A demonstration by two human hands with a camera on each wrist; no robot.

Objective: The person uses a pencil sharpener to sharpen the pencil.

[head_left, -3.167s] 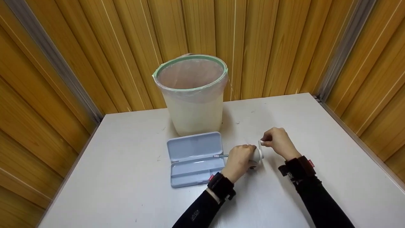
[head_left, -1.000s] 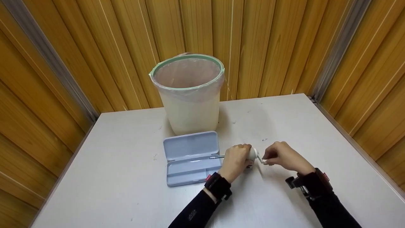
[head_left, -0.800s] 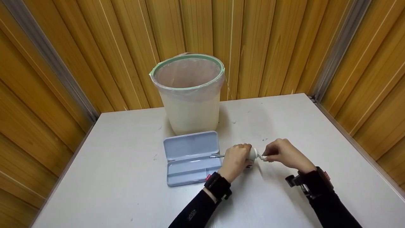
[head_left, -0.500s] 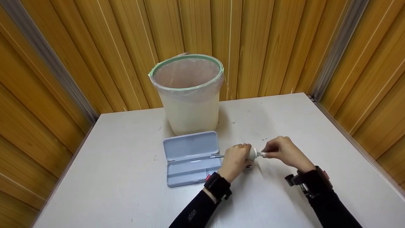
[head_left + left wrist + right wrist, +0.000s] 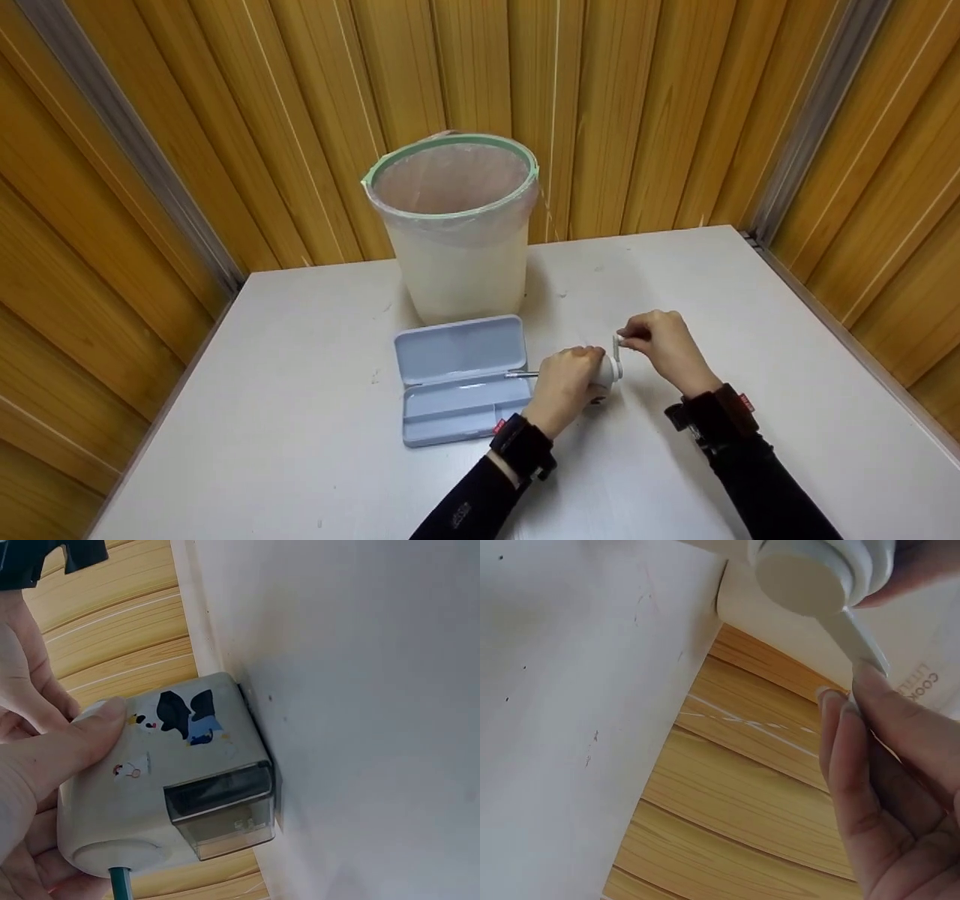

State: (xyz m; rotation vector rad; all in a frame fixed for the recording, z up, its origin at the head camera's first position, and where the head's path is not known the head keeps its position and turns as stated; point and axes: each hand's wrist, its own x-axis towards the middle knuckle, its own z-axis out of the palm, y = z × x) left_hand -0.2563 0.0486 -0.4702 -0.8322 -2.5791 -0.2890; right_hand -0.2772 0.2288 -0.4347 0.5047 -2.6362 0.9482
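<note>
Beside the open case (image 5: 462, 349) on the desk (image 5: 300, 420), the left hand (image 5: 562, 386) curls its fingers round the sharpener (image 5: 202, 769), presumably bracing it against the crank (image 5: 853, 639), whose end the right hand (image 5: 666, 351) pinches between its fingers.

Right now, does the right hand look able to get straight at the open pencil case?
Probably not: the right hand pinches the crank, and the left hand, gripping the sharpener, is between it and the pencil case.

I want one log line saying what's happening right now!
left hand: grips sharpener | right hand: pinches crank | pencil: in sharpener | pencil case: open | bin: behind pencil case
</note>
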